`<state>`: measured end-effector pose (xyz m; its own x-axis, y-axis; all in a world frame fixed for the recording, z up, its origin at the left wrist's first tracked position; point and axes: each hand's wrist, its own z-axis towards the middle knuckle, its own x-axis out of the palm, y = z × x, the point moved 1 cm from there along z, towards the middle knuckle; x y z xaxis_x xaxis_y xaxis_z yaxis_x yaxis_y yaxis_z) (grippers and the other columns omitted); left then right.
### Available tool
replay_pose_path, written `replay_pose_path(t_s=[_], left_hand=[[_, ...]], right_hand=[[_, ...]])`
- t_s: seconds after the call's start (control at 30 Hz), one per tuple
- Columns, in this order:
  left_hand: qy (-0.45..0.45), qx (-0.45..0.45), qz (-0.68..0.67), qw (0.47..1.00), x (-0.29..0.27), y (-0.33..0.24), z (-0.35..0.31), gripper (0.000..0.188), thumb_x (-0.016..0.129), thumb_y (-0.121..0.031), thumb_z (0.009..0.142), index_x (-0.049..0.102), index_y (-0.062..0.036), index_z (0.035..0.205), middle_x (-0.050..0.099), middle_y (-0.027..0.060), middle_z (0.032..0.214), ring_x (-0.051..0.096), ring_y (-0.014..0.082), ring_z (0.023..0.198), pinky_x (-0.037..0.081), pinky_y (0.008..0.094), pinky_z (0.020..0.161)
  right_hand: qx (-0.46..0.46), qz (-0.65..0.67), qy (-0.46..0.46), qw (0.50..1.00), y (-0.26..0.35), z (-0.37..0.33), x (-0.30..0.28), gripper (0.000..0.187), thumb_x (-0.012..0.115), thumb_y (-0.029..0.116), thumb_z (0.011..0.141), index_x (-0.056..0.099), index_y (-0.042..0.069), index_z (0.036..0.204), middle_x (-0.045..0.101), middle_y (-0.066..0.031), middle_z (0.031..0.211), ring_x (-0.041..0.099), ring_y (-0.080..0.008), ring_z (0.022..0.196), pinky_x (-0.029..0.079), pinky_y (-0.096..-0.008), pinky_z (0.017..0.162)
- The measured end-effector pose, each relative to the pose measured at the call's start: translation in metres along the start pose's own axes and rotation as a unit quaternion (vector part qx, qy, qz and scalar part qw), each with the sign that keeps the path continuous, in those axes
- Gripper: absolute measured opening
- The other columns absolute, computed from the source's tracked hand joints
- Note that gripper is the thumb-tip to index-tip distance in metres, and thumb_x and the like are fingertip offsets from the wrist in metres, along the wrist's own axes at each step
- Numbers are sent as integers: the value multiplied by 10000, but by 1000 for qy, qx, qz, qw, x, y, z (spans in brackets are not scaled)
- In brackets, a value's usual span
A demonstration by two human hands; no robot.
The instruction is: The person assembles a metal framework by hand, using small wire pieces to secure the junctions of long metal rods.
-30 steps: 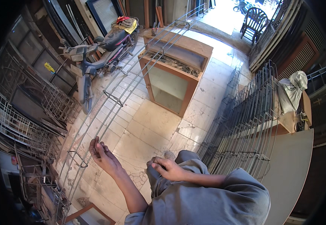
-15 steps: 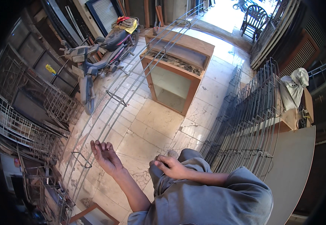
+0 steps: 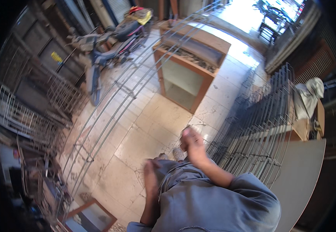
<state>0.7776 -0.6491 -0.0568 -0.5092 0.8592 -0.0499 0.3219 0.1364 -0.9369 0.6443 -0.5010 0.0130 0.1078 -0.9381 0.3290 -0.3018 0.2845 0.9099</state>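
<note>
Left hand [image 3: 151,177] and right hand [image 3: 194,146] blurred, cannot tell whether open or closed; metal frame [image 3: 132,95] to their left

The long, narrow grey frame [image 3: 132,95] is formed of thin, dull metal rods. The pale, square-tiled floor [image 3: 152,123] is smoothly finished, glossy where lit and cracked in places. The boxy orange-brown wooden cabinet [image 3: 204,91] is fronted by a smooth, glassy pane [image 3: 181,83]. The loose grey garment [image 3: 218,201] is made of matt, creased cloth.
</note>
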Motion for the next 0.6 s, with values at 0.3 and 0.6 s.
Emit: replay_pose_path(t_s=[0.3,0.6], left_hand=[[49,-313,-454,833,74,64,48,653,401,-587,982,543,4,1220,645,179,1164,588,306,1125,435,447,999],[-241,-52,-546,801,-39,78,87,333,385,-381,1050,499,-128,867,370,-39,616,304,87,502,282,243,454]], right_hand=[[67,198,52,976,31,0,17,307,536,368,976,410,152,796,289,56,649,220,-55,507,189,-228,438],[10,-22,-34,999,20,-1,-81,257,577,328,967,475,146,817,350,58,628,257,-45,476,197,-217,405]])
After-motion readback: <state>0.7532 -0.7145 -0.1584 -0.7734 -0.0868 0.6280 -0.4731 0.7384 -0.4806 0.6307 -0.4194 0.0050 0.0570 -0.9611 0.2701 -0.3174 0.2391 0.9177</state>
